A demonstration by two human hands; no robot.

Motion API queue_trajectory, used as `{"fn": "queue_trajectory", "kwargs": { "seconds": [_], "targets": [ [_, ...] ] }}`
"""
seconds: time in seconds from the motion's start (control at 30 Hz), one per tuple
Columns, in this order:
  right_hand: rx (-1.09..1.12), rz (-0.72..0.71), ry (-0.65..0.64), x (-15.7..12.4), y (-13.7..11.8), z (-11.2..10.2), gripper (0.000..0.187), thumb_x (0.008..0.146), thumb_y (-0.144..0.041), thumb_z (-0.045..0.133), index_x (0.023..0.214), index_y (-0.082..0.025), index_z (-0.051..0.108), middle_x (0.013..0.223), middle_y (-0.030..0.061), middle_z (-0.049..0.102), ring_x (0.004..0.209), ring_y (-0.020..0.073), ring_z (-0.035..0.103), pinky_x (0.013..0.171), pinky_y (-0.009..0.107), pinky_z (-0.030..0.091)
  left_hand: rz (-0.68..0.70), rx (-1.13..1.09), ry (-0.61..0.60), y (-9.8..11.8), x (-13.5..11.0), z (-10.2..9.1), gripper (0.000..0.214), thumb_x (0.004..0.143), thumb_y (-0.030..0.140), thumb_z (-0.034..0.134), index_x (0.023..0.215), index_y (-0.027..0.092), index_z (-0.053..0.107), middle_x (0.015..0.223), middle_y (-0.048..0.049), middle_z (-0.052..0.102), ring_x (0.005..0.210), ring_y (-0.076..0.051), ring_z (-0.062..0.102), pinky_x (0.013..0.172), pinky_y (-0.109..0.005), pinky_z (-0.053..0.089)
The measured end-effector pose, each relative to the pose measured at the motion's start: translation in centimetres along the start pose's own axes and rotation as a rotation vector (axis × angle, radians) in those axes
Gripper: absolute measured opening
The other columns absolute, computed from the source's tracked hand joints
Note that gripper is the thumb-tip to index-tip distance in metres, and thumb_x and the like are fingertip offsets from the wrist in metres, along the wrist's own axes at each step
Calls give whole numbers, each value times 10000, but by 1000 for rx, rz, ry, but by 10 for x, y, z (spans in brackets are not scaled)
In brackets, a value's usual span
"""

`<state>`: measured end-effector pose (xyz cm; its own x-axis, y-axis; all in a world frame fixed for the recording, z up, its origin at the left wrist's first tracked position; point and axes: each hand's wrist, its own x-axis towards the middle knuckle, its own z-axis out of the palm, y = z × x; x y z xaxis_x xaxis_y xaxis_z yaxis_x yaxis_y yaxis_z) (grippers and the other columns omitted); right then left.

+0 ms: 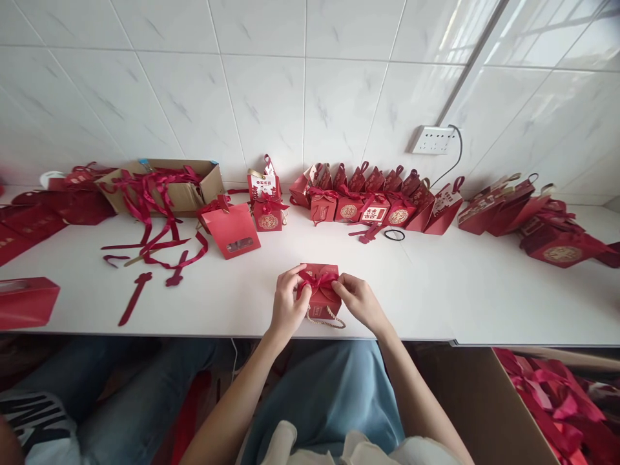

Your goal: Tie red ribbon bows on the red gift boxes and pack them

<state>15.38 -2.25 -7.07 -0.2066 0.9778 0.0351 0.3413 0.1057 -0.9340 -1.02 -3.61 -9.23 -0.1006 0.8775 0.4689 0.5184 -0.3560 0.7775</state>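
While my left hand (pixel 287 302) and right hand (pixel 360 299) grasp the bow (pixel 319 280) atop the box (pixel 329 299) near the table's (pixel 223 300) front edge, I judge an uneven tug could pull it loose.

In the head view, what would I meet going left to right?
Left-edge red box → cardboard box → windowed red box → left hand → bow-topped red box → right hand → black ring → wall socket → lower-right red ribbons.
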Motion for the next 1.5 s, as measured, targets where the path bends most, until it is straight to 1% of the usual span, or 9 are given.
{"fn": "queue_trajectory", "kwargs": {
  "seconds": [0.23,0.3,0.4,0.53,0.67,0.9,1.03,1.2,1.5],
  "targets": [
    [44,49,-6,1,14,-15,380,814,-489,441,568,-208,373,523,-51,371,502,100,322,487,239,274,86,90,92,-7,-3,8,112,812,153,474,710,197,459,1135,-98,546,1011,-212,545,852,-378,471],
    [-48,19,93,7,11,-21,361,821,-479,443,588,-205,413,538,-42,397,515,111,357,505,247,305,130,151,145,-8,-5,11,110,802,155,504,712,197,458,1067,-93,521,1008,-217,521,838,-374,472],
    [-242,-171,248,23,-4,-22,261,836,-402,479,684,-194,523,688,14,527,663,156,492,654,286,405,158,191,194,-9,-8,14,99,788,144,529,737,198,462,952,-72,485,940,-208,501,802,-363,475],
    [-504,-341,-10,46,-29,-3,145,815,-295,568,754,-183,635,892,87,583,889,213,552,853,361,412,175,216,252,-10,-9,16,99,768,138,556,786,199,481,890,-53,445,871,-199,476,765,-358,477],
    [-502,-306,-274,60,-40,11,75,781,-171,593,733,-171,650,917,73,611,812,165,589,793,300,443,200,218,255,-9,-9,14,165,759,119,562,892,204,511,878,-45,461,861,-197,477,764,-355,478],
    [-456,-165,-82,60,-30,6,134,824,-189,503,744,-162,608,731,34,656,652,136,581,634,247,423,244,110,157,-9,-10,15,238,805,78,487,1003,210,492,937,-51,553,904,-188,500,788,-334,472],
    [-478,-195,-168,57,-31,6,159,813,-301,567,753,-168,628,812,47,650,709,145,584,670,253,433,222,60,206,-11,-11,19,187,790,83,502,923,210,468,877,-36,527,852,-178,496,746,-317,472],
    [-455,-240,-315,60,-34,7,127,783,-205,581,675,-163,633,931,58,643,790,149,599,764,261,443,187,10,233,-12,-12,23,153,784,83,488,851,212,440,829,-20,492,807,-164,488,722,-302,466],
    [-366,-202,-261,62,-29,8,131,757,-97,557,858,-178,575,859,26,656,774,136,609,720,263,469,173,16,222,-9,-12,23,191,779,70,455,906,212,468,868,-38,523,853,-181,503,748,-321,472]
  ]
}}
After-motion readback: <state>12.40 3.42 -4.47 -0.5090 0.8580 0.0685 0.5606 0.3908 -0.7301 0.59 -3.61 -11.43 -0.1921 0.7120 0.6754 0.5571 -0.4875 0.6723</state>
